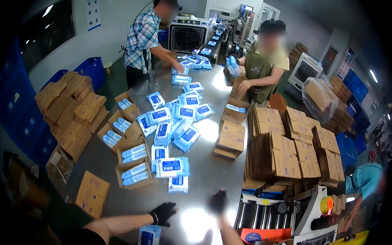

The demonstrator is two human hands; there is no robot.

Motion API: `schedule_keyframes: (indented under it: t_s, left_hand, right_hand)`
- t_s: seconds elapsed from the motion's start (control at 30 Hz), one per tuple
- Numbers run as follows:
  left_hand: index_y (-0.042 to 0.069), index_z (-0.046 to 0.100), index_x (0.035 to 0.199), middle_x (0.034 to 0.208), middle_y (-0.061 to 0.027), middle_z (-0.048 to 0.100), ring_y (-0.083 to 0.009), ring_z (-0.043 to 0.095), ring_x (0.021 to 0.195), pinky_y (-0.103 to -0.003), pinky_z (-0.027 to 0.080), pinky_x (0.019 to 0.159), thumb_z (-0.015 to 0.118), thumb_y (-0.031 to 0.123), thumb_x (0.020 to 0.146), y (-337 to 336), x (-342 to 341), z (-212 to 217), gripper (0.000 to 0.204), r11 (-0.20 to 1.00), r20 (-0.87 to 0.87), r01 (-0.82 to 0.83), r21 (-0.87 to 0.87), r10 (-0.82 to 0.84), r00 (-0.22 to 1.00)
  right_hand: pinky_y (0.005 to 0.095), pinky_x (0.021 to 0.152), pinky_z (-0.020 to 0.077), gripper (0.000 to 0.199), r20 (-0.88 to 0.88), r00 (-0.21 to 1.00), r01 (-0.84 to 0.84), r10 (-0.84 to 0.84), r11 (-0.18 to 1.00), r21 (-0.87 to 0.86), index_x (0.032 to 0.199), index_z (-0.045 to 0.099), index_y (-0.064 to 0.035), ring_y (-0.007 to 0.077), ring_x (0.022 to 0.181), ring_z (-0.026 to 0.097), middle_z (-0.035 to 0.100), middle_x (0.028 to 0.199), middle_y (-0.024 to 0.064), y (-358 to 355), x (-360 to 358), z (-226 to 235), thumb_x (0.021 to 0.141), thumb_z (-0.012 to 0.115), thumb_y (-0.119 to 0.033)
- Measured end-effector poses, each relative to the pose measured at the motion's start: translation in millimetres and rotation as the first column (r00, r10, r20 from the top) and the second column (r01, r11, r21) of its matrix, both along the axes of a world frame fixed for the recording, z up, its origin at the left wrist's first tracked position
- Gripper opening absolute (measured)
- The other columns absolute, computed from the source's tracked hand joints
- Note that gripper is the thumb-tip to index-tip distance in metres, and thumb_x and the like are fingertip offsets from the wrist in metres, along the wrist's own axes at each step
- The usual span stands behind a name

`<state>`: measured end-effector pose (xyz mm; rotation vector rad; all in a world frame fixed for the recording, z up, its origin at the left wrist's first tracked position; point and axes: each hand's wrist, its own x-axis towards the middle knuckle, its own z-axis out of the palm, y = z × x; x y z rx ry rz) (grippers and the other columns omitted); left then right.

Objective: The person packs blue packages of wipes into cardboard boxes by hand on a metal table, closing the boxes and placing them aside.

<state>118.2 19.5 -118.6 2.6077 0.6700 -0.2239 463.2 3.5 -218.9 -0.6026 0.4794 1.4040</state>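
Note:
My left hand (164, 214), in a dark glove, is held over the near part of the metal table (194, 162), its fingers stretched apart and empty. One blue-and-white wipes pack (149, 238) lies just below it, near the table's front edge. To the right, my gloved right hand (218, 202) is smeared by motion, so its fingers cannot be made out. Farther forward lies a loose pile of wipes packs (183, 112); the closest flat one (173, 167) rests across others. Left of the pile, open cartons (134, 174) hold packs standing on edge.
Across the table, a person in a checked shirt (140, 39) reaches for packs; another in an apron (261, 75) holds packs by a carton. Flattened cartons (286, 157) are stacked on the right, above a roller conveyor (266, 217). A closed carton (92, 193) sits at the left edge.

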Motion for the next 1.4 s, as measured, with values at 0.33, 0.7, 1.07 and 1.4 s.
schedule_keyframes:
  t_s: [0.33,0.7,1.07,1.4]
  left_hand:
    - [0.019,0.015,0.148,0.154,-0.0147,0.004,-0.0367,0.010,0.141,-0.057,0.017,0.110,0.069,0.038,0.073,-9.7,16.8,3.0,0.094,1.000,-0.307,0.003,0.018,0.002,0.952]
    - [0.003,0.052,0.115,0.117,-0.0217,0.054,-0.0384,0.050,0.108,-0.047,0.039,0.093,0.066,0.031,0.075,3.2,59.4,-10.6,0.051,0.879,0.504,-0.477,0.015,0.405,0.763]
    - [0.005,0.066,0.108,0.102,-0.0174,0.066,-0.0278,0.062,0.090,-0.037,0.047,0.082,0.058,0.057,0.078,-76.1,107.2,0.9,0.060,0.674,-0.380,-0.393,-0.626,0.176,0.908]
    - [0.007,0.050,0.071,0.069,-0.0145,0.055,-0.0318,0.057,0.069,-0.042,0.046,0.065,0.068,0.033,0.077,-93.2,38.2,54.8,0.031,0.788,0.385,-0.154,-0.596,0.448,0.807]
  right_hand:
    - [0.0404,0.073,0.0495,0.039,0.867,-0.255,0.275,0.428,0.892,-0.359,0.106,0.064,-0.0037,0.0343,0.091,0.064,0.067,0.097,0.0200,256.8,140.4,76.0,0.084,0.059,-0.036]
    - [0.0336,0.077,0.0493,0.038,0.909,-0.272,0.084,0.314,0.949,-0.303,0.107,0.062,-0.0037,0.0237,0.090,0.064,0.068,0.095,0.0139,-20.9,62.8,48.9,0.084,0.061,-0.034]
    - [0.0467,0.063,0.0502,0.012,0.339,-0.588,0.128,0.734,0.499,-0.857,0.084,0.059,-0.0073,0.0380,0.077,0.064,0.065,0.078,0.0193,-268.4,-91.5,187.5,0.083,0.055,-0.019]
    - [0.0494,0.065,0.0491,0.035,0.465,-0.203,0.262,0.862,0.505,-0.822,0.095,0.047,-0.0015,0.0413,0.073,0.063,0.062,0.076,0.0245,-215.1,-109.9,200.6,0.088,0.049,-0.035]
